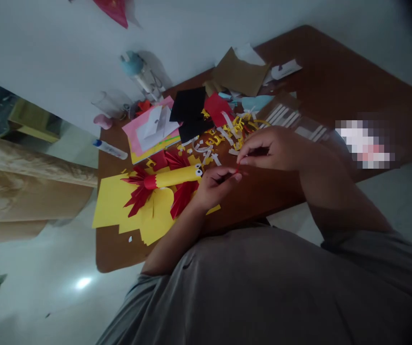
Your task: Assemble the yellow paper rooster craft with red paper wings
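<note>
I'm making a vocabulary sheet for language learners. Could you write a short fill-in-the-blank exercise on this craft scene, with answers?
1. The left hand pinches a small ____ piece.
2. At one end of the yellow paper tube sit ____ googly eyes.
3. On the white stick, the cap is ____.

Missing words: red; two; blue.
</note>
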`<act>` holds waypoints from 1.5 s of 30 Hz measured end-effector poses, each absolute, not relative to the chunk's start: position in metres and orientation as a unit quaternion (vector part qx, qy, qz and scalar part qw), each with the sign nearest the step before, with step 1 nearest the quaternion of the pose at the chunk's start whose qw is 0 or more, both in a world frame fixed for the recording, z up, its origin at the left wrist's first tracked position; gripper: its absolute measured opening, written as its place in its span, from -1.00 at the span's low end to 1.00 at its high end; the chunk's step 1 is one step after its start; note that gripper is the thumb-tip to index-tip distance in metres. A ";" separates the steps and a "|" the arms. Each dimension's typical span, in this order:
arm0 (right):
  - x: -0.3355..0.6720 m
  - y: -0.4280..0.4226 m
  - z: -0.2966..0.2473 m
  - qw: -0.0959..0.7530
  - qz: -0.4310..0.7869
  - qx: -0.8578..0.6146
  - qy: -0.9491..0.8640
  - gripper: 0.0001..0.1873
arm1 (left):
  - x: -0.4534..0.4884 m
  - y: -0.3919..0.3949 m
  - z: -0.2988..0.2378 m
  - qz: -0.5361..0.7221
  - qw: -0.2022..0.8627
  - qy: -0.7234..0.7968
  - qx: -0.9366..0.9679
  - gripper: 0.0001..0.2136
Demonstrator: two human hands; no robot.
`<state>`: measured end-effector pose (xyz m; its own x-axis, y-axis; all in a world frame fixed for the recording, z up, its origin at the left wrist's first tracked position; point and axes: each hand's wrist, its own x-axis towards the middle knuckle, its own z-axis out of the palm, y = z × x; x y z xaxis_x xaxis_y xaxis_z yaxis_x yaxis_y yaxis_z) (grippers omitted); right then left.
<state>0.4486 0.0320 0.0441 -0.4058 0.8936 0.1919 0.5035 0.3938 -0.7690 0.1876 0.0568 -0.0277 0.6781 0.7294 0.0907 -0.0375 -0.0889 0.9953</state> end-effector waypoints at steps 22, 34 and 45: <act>0.434 0.036 0.041 0.338 0.362 -0.463 -0.735 -0.74 | 0.186 0.055 -0.038 0.320 0.704 0.301 0.557 -0.54; 0.485 0.010 0.011 0.529 0.347 -0.591 -0.500 -0.63 | 0.152 0.066 -0.035 0.295 0.537 0.325 0.721 -0.60; 0.426 0.021 -0.025 0.377 0.154 -0.559 -0.723 -0.38 | 0.159 0.074 -0.035 0.320 0.491 0.299 0.754 -0.62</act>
